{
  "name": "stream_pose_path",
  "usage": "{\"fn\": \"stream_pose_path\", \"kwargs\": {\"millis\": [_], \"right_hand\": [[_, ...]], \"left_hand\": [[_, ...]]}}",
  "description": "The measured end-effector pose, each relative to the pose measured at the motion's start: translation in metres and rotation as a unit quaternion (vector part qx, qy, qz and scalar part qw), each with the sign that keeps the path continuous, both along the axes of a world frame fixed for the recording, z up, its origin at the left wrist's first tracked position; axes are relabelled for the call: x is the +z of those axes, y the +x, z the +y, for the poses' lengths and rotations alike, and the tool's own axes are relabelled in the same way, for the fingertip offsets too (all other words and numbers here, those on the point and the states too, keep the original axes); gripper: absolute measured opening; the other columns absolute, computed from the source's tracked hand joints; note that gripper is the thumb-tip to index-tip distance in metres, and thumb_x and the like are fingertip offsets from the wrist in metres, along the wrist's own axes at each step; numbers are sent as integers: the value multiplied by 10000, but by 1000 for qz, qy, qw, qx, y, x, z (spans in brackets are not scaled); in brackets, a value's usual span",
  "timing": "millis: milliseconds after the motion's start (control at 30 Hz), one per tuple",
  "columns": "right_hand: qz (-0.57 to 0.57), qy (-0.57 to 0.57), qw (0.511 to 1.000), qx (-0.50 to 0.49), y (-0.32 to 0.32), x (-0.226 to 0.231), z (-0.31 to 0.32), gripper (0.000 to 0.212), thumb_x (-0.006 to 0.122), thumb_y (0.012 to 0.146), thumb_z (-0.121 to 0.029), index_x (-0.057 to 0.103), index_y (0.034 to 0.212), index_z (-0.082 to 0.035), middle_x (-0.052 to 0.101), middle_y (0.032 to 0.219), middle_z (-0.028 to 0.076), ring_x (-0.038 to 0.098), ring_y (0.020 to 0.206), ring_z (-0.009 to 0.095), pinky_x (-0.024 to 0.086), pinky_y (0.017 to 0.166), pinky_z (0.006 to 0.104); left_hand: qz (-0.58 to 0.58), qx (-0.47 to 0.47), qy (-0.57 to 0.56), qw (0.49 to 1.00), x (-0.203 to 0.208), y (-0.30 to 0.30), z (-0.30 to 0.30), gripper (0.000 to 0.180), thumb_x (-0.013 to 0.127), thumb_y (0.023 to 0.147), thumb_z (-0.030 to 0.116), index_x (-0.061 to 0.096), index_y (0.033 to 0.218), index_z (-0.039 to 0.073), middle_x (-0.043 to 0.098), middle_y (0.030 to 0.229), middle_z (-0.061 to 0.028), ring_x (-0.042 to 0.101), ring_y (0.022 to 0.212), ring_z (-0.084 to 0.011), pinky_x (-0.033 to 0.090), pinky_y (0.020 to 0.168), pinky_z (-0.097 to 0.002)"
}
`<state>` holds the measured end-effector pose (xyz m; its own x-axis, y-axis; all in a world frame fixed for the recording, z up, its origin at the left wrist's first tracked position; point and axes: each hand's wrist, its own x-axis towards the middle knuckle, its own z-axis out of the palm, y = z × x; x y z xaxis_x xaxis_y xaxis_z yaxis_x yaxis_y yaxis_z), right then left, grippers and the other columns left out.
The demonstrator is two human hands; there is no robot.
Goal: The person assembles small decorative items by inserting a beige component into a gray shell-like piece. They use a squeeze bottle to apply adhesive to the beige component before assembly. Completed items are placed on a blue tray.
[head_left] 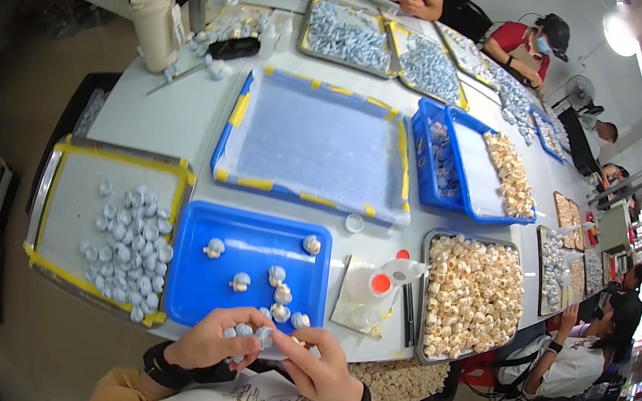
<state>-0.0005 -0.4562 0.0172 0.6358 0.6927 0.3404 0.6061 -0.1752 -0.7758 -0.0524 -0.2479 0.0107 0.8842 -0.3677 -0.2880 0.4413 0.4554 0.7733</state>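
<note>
Close to my body, my left hand (212, 343) is closed round several small light-blue caps (240, 332). My right hand (323, 369) meets it, its fingertips bent in against the cap nearest them. A cream bit shows between the right fingers, too small to make out. Just beyond both hands lies a shallow blue tray (197, 265). Several cream pieces with light-blue caps (241, 281) are spread in it, some bunched at its near right. To its left, a yellow-taped tray (65, 222) bears a heap of loose light-blue caps (133, 244).
A metal tray of cream barrel-shaped pieces (473, 300) stands at right. Between it and the blue tray are squeeze bottles (368, 285) and dark pens (408, 315). Farther off lie a large paper-lined tray (321, 143) and blue bins (469, 168). Other people work around the table.
</note>
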Motion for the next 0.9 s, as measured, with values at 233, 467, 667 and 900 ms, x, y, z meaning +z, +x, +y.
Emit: {"fn": "stream_pose_path", "kwargs": {"millis": [233,467,667,900], "right_hand": [[-38,-2,988,-149,0,32,-15,401,649,745,91,639,1123,-41,623,1010,163,641,822,250,536,704,304],[26,35,989,-143,-13,47,-12,325,756,681,39,634,978,-11,665,972,160,662,856,272,536,698,310],[-21,77,990,-117,-9,40,-9,374,791,649,34,634,984,-21,661,968,151,658,841,266,536,690,318],[0,81,995,-56,-17,36,-19,356,791,667,17,652,991,-24,647,918,116,650,746,211,512,616,276]], "left_hand": [[18,-53,-3,998,20,9,16,333,551,904,119,539,1218,7,607,866,-53,522,623,-55,424,551,-191],[29,-64,4,998,32,14,28,384,572,840,90,527,1192,-55,640,966,-147,534,615,-112,438,567,-228],[25,-91,14,995,34,11,22,393,569,851,79,517,1216,-59,648,954,-136,525,624,-105,441,573,-224],[-43,-163,82,982,18,4,-15,378,637,855,107,575,1208,-13,634,1107,-74,569,934,-85,466,813,-232]]}}
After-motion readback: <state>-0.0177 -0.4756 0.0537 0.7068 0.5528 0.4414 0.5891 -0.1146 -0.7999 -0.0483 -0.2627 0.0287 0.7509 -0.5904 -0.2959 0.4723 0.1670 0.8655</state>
